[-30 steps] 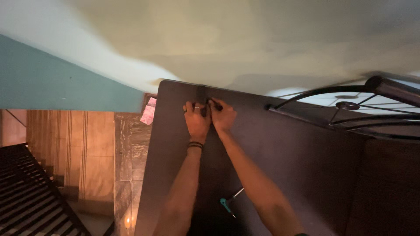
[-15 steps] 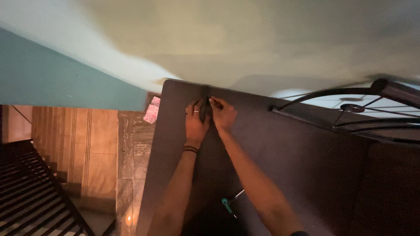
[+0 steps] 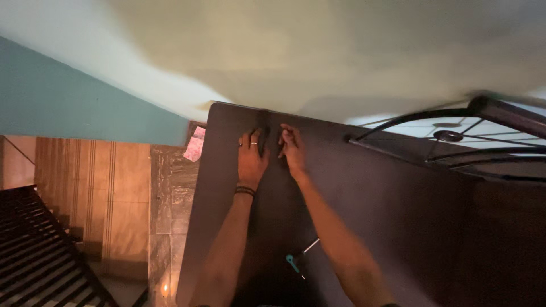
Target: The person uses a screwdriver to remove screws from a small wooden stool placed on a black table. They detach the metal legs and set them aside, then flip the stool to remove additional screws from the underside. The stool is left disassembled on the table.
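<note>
Since half a second ago the right hand (image 3: 292, 149) has drawn a little apart from the left hand (image 3: 251, 154); before, the two were touching over the dark strip (image 3: 265, 126), now a gap shows between them.

Head view: the left hand lies flat on the board (image 3: 364, 193), fingers spread narrow, palm pressed down just beside the strip near the board's top edge, in the upper middle of the frame. The right hand has its fingers curled and pinched, perhaps on a small dark part; what it holds cannot be told.

By its look the board is stiff, flat, broad and probably heavy, with a smooth, maybe slippery face; its edges seem the best hold.

A teal-handled tool (image 3: 296, 261) lies on the board at lower middle, between the forearms. A metal frame (image 3: 455, 133) stands at upper right, a teal wall (image 3: 68, 108) at left.
</note>
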